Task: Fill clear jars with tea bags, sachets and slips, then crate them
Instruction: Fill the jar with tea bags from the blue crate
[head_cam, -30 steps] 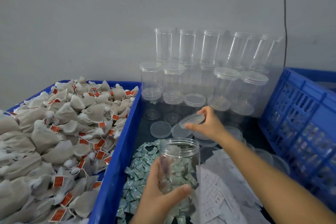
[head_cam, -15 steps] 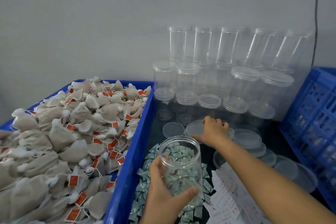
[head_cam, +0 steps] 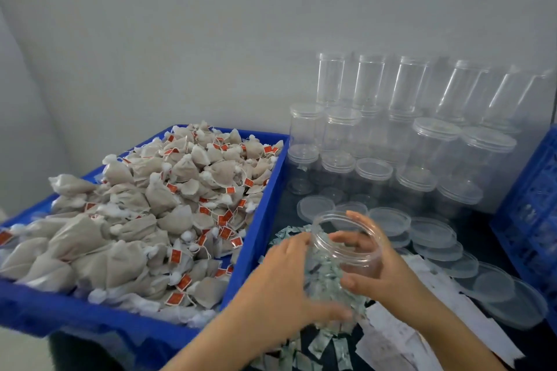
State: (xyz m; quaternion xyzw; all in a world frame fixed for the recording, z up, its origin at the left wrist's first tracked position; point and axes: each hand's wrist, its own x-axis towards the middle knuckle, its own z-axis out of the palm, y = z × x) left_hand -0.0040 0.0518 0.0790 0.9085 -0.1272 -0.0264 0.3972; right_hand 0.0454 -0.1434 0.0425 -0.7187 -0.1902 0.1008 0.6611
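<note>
Both hands hold one open, lidless clear jar (head_cam: 346, 247) over the pile of small green-white sachets (head_cam: 327, 340). My left hand (head_cam: 283, 289) wraps its left side, thumb low at the front. Fingers of my right hand (head_cam: 379, 271) curl round the right side and over the rim. Sachets show through the jar's wall; I cannot tell whether any lie inside. White printed slips (head_cam: 391, 343) lie right of the sachets. Beige tea bags with red tags (head_cam: 150, 205) are heaped in a blue crate (head_cam: 262, 220) on the left.
Empty clear jars (head_cam: 434, 144), some lidded, stand stacked against the wall behind. Loose clear lids (head_cam: 434, 232) are spread right of the held jar. A blue lattice crate (head_cam: 530, 205) stands at the right edge.
My right hand has left the loose lids and come back onto the jar's right side. My left hand has kept hold of the jar. The view has turned left.
</note>
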